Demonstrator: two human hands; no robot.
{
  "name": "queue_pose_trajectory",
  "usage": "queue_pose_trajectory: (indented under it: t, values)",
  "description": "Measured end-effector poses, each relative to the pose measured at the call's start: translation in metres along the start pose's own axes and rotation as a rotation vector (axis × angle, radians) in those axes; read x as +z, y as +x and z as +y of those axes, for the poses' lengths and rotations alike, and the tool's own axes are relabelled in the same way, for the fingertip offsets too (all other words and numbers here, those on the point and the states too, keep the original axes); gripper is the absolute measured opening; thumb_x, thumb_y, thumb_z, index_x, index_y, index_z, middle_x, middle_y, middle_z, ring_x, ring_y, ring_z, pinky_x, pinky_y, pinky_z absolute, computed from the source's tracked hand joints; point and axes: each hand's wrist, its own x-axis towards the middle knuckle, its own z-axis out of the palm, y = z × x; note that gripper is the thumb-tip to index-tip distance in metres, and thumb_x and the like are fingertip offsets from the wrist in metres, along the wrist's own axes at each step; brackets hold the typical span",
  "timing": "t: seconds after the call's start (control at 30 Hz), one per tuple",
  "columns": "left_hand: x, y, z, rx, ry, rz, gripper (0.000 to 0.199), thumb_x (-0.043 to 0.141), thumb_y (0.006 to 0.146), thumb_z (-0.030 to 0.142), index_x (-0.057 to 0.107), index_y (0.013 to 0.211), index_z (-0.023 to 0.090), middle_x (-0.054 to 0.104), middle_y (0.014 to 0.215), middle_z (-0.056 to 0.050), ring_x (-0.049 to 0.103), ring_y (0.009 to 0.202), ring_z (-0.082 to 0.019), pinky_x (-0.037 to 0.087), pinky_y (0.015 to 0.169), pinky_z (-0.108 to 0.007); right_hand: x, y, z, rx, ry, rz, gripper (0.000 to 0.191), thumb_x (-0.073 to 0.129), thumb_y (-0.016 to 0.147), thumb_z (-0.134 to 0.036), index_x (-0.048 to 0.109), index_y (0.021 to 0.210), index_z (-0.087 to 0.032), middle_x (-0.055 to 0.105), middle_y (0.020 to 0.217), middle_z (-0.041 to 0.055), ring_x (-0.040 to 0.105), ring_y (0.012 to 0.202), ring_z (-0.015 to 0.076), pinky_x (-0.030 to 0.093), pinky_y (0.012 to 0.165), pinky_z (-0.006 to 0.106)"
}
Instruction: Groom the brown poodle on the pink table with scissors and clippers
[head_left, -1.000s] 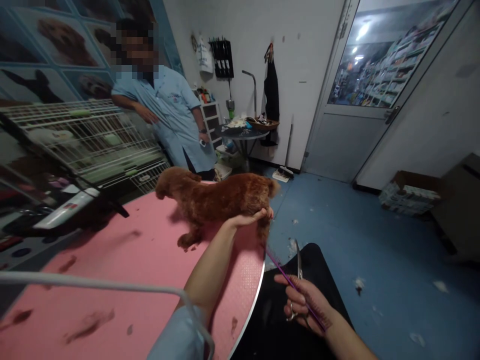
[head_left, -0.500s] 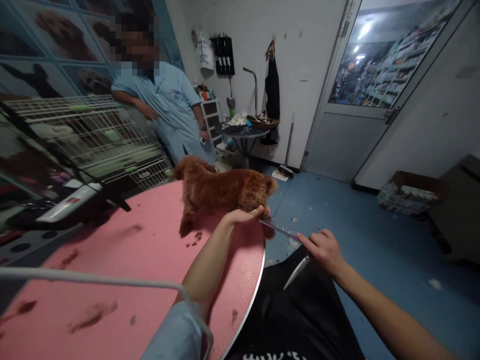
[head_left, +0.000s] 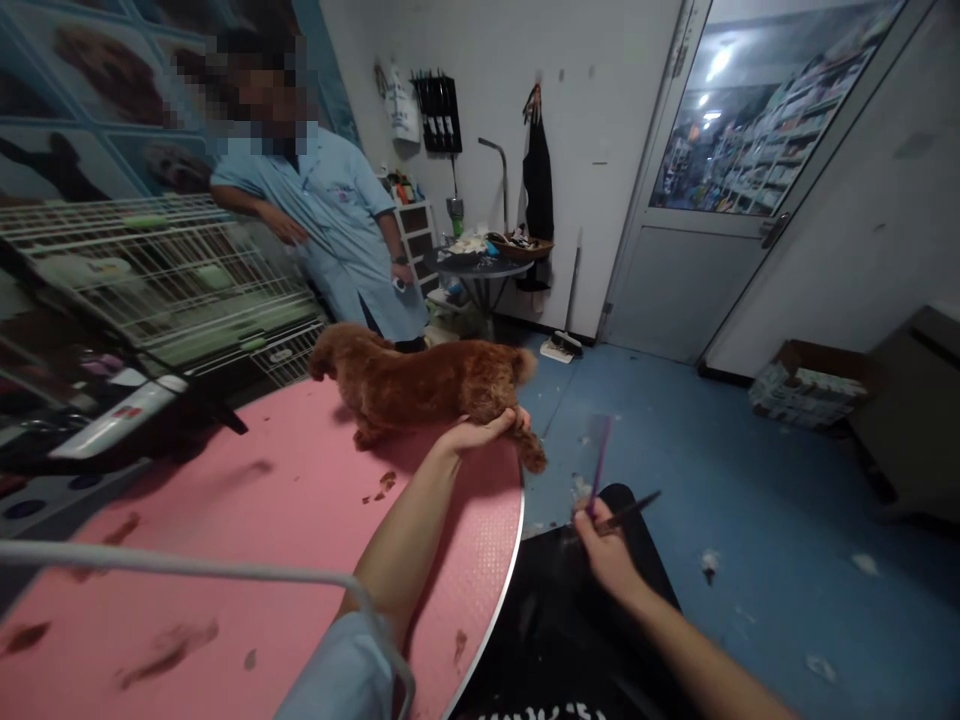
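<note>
A brown curly-coated dog (head_left: pixel 420 382) stands on a round pink grooming table (head_left: pixel 465 540), its head toward the left and its rump at the right edge. My left hand (head_left: pixel 484 432) reaches under the rump with its fingers closed round a hind leg; the paw (head_left: pixel 534 455) sticks out past the rim. Off the table's edge, my right hand (head_left: pixel 606 548) is closed on a thin purple comb (head_left: pixel 600 460), blurred and pointing upward. The same hand also holds scissors (head_left: pixel 634 510), whose dark blade points right. The scissors' handles are hidden by the hand.
Grey metal tubing (head_left: pixel 187 565) crosses the near left. Brown hair tufts (head_left: pixel 382 487) lie on the table. A person in a blue smock (head_left: pixel 345 220) stands behind, beside wire cages (head_left: pixel 150 270). A white-and-red device (head_left: pixel 120 415) is at left, a broom (head_left: pixel 574 300) by the wall.
My right hand has moved down and left, away from the dog's leg, and the comb has swung upright. The scissors now point right. The dog's head has shifted left, its hind leg stretches out.
</note>
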Motion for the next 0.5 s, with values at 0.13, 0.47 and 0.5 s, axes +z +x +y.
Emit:
queue_pose_trajectory:
  t: [0.13,0.47,0.5]
  values:
    - [0.003,0.002,-0.008,-0.022,-0.193,0.082,0.061,0.052,0.072,0.076,0.059,0.076,0.015,0.051,0.075,-0.002,0.045,0.069,-0.014,0.036,0.067,-0.025,0.050,-0.025,0.015,0.249,0.368,-0.224,0.047,0.067,0.071,-0.064,0.052,0.077,-0.020,0.047,0.058,-0.0061,0.038,0.054,0.0097,0.032,0.054,0.023]
    - [-0.001,0.002,-0.010,-0.026,-0.322,0.132,0.057,0.059,0.070,0.073,0.051,0.069,0.016,0.047,0.070,0.000,0.043,0.066,-0.013,0.037,0.067,-0.025,0.063,-0.015,-0.002,0.162,0.303,-0.338,0.053,0.063,0.070,-0.071,0.050,0.074,-0.019,0.044,0.059,-0.0060,0.037,0.054,0.0089,0.032,0.054,0.023]
    - [-0.002,0.002,-0.010,-0.029,-0.329,0.139,0.057,0.058,0.071,0.073,0.052,0.070,0.016,0.047,0.070,0.000,0.043,0.067,-0.013,0.037,0.068,-0.026,0.062,-0.019,-0.004,0.137,0.289,-0.362,0.052,0.062,0.072,-0.070,0.052,0.075,-0.019,0.046,0.062,-0.0049,0.039,0.057,0.0095,0.034,0.056,0.023]
